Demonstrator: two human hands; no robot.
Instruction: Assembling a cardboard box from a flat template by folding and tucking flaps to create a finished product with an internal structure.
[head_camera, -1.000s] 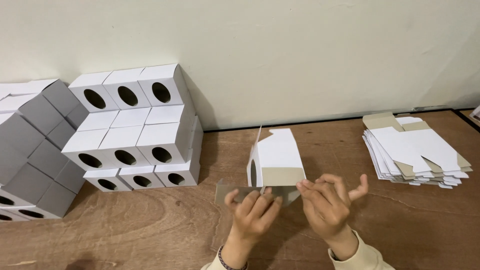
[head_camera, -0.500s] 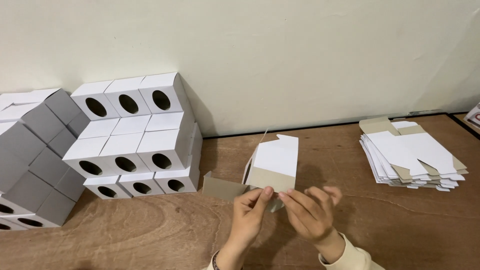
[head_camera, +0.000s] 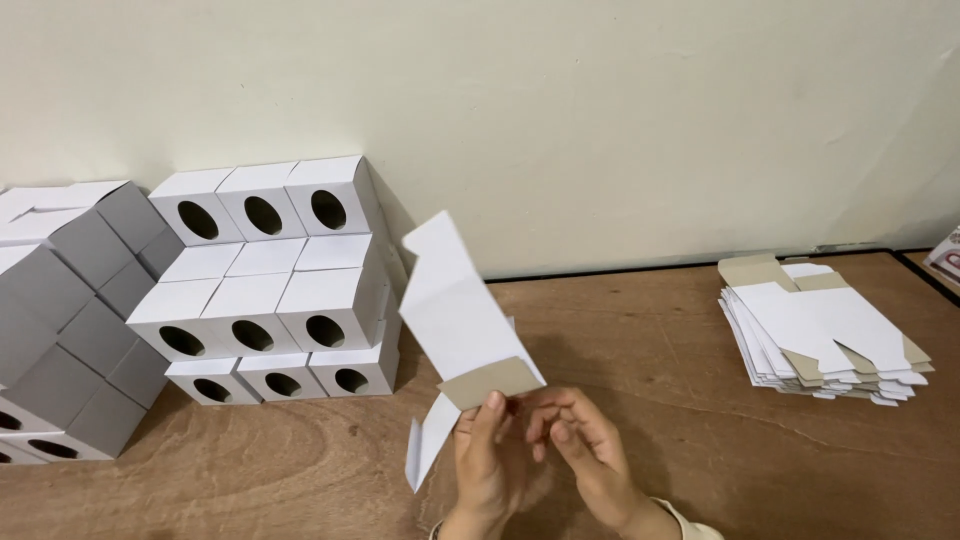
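A white cardboard box blank (head_camera: 455, 320) with a brown inner flap is held up over the wooden table (head_camera: 640, 330), tilted to the left. My left hand (head_camera: 487, 462) pinches its lower brown flap between thumb and fingers. My right hand (head_camera: 588, 452) sits just right of it, fingers curled and touching the flap's edge. A loose white flap hangs down to the left of my left hand.
A stack of folded white boxes with oval holes (head_camera: 270, 285) stands at the left against the wall. More grey-sided boxes (head_camera: 60, 310) are piled at the far left. A pile of flat box blanks (head_camera: 825, 330) lies at the right.
The box blank has been lifted and tipped to the left, now standing taller. Both hands have stayed low at the front, still on its bottom flap.
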